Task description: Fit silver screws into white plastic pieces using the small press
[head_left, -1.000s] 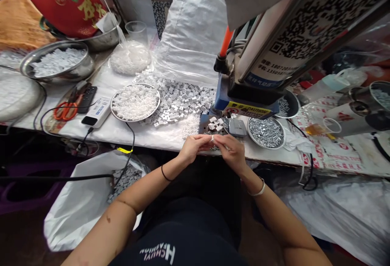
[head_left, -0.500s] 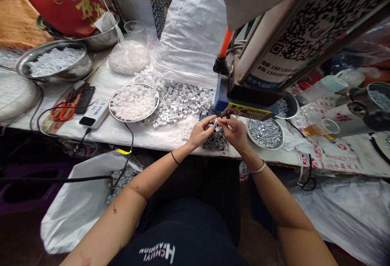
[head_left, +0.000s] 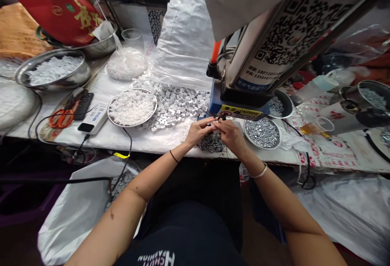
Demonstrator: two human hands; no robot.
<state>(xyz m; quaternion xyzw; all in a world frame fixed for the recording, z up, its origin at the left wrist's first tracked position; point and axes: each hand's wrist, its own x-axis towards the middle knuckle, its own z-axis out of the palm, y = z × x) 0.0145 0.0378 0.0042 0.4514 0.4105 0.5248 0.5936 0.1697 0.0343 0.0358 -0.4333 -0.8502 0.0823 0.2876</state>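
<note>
My left hand (head_left: 196,133) and my right hand (head_left: 232,136) meet fingertip to fingertip under the blue head of a press (head_left: 234,105). Both are closed in a pinch on a small white plastic part (head_left: 216,123), mostly hidden by the fingers. A black piece (head_left: 223,117) of the press shows just above the right fingers. Below my hands sits a heap of small dark metal parts (head_left: 212,143). Left of them lie tiny white pieces (head_left: 186,128) and a spread of light grey plastic blocks (head_left: 179,101). A dish of silvery metal pins (head_left: 262,133) stands beside my right hand.
A round tray of white pieces (head_left: 132,108) stands to the left, near a white power bank (head_left: 94,119), orange-handled scissors (head_left: 61,119) and a black remote (head_left: 83,106). A dark bowl (head_left: 288,105) and a tilted cup (head_left: 324,124) are on the right. Cables hang over the table's front edge.
My fingers have closed in further around the small white part, which showed more between them before. The whole view has shifted slightly.
</note>
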